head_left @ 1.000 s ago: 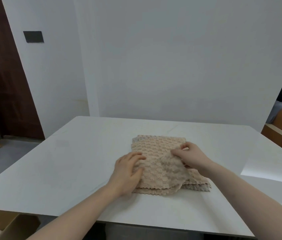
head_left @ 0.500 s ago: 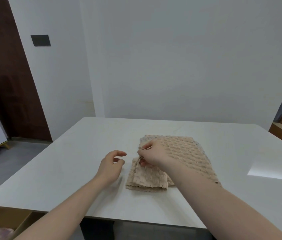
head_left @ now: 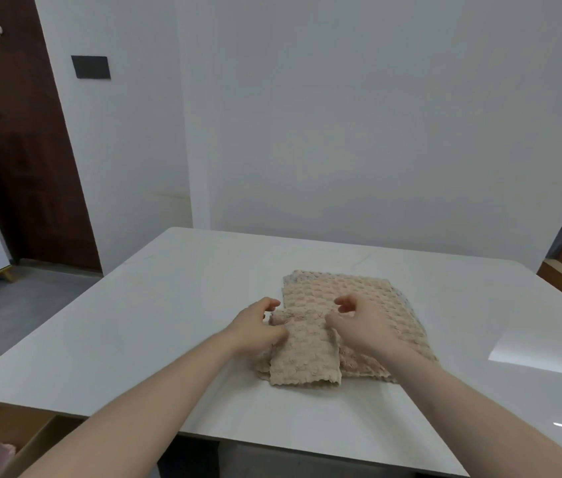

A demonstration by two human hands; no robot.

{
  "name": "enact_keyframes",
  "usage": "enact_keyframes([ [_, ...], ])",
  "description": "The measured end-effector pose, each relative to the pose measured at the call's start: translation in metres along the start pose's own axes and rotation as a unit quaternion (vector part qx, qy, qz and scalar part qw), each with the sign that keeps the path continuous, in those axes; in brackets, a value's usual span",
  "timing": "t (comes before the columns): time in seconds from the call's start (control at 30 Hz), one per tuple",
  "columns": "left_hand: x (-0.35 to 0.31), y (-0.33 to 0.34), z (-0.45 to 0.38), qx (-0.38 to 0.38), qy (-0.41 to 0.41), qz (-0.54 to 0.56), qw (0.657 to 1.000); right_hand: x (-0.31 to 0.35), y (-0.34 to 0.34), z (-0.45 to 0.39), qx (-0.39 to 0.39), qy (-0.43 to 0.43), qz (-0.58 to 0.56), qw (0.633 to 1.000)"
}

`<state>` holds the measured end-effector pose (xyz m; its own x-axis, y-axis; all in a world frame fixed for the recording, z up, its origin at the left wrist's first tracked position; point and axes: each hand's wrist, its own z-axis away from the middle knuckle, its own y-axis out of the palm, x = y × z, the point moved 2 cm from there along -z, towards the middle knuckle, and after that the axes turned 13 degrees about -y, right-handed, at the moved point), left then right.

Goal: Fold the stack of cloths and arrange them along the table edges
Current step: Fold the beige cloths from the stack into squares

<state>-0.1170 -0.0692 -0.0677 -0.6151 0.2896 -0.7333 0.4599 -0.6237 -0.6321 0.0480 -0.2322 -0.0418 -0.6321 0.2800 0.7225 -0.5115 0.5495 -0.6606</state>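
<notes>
Starting far left: cardboard box (head_left: 3, 439) below table corner, pinkish fabric inside, blurred. Brown door (head_left: 24, 150) behind, dark wall plate (head_left: 90, 66) beside it. White table (head_left: 134, 322) spans middle. Left hand (head_left: 255, 327) at left edge of folded cloth (head_left: 302, 353), fingers curled, thumb on fabric; grip looks like light pinch, not fully certain. Folded cloth lies near front table edge, overlapping cloth stack (head_left: 348, 298) at table centre. Right hand (head_left: 359, 322) over stack, fingers loosely curled, holding nothing, touching cloth's right edge.
</notes>
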Motion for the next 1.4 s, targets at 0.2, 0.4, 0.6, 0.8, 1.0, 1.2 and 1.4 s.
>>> enact_keyframes([
  [0.2,-0.011,0.007,-0.016,0.063,-0.064,-0.031,0.995,-0.009,0.007,-0.01,0.039,0.077,-0.086,0.993],
  [0.4,-0.016,-0.003,-0.022,0.04,-0.032,0.003,0.999,-0.006,0.003,-0.02,0.065,0.131,-0.126,0.981],
  [0.6,-0.019,-0.014,-0.016,0.03,-0.021,0.071,0.997,-0.006,0.0,-0.021,0.083,0.127,-0.175,0.973],
  [0.8,-0.013,-0.013,-0.008,0.029,-0.049,0.126,0.99,-0.003,0.0,-0.012,0.071,0.101,-0.234,0.964],
  [1.0,-0.013,-0.006,0.004,0.058,-0.037,0.229,0.971,0.012,-0.007,0.005,0.045,0.039,-0.281,0.958],
  [1.2,-0.009,-0.002,0.013,0.029,-0.026,0.222,0.974,0.008,-0.01,0.016,0.051,0.03,-0.242,0.969],
  [1.4,-0.017,-0.011,0.015,-0.013,-0.012,0.234,0.972,0.011,-0.018,0.012,0.019,0.043,-0.227,0.973],
])
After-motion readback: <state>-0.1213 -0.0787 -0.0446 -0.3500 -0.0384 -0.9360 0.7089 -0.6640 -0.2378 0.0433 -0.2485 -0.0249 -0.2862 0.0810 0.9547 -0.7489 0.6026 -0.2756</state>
